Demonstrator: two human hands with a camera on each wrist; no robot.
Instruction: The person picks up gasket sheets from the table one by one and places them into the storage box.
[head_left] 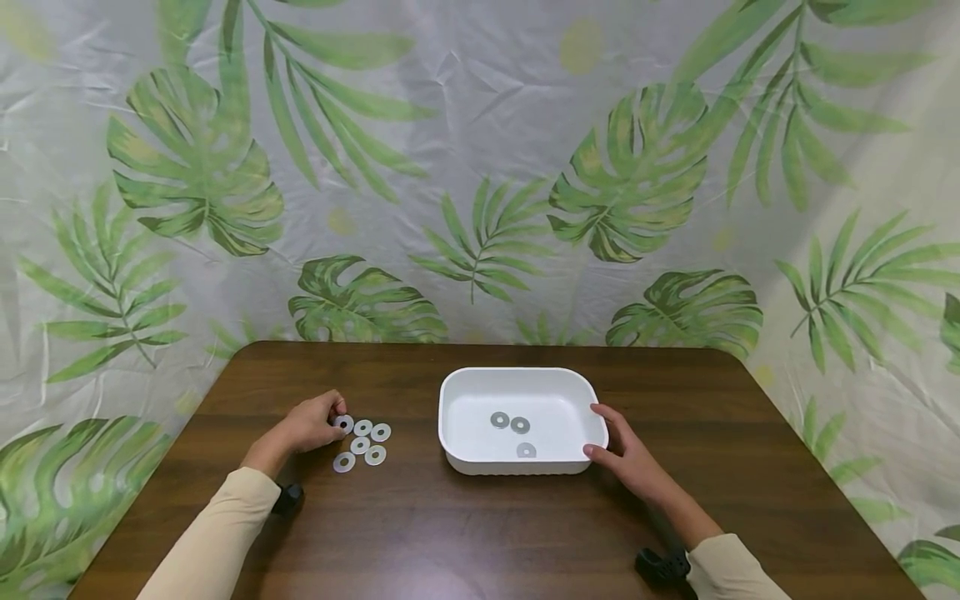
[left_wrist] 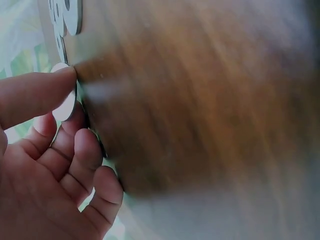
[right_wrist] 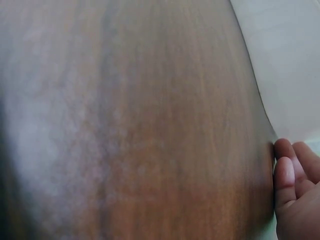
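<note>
Left hand [head_left: 309, 423] has thumb and fingers pinched on a flat, silvery metal ring washer [left_wrist: 65, 109], far left of five loose washers [head_left: 353, 447] on the dark brown wooden table [head_left: 450, 533]. Right hand [head_left: 628, 457] grips the white rectangular tray [head_left: 517, 460], right end. Washer: likely light, stiff, slick; pinch outer edge.

White tub [head_left: 517, 468] (silver-grey washers [head_left: 366, 447])

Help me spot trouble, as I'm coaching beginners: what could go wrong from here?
The left hand pinches a thin, flat washer, which might slip. Other washers lie close and could get nudged. The right hand is on the white tray; a push might shift it.
</note>
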